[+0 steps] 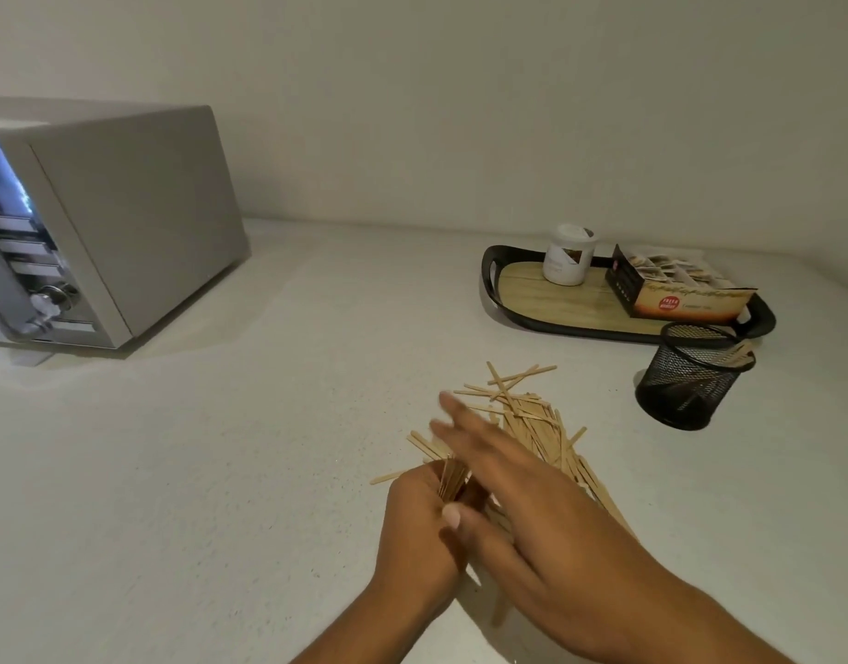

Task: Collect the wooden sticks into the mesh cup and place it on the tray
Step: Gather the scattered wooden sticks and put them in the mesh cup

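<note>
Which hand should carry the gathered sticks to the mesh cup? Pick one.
Left hand: its grip already holds a bundle of sticks. The right hand lies open and flat over the pile, though the mesh cup stands on its side.

Left hand (pixel 424 524) low and curled, fingers closed round a small bundle, thumb across the front, forearm running down to the lower edge. Right hand (pixel 503 476) crossed over the left wrist, palm down, fingers spread flat and stretched forward, slightly blurred, forearm entering from lower right.
</note>
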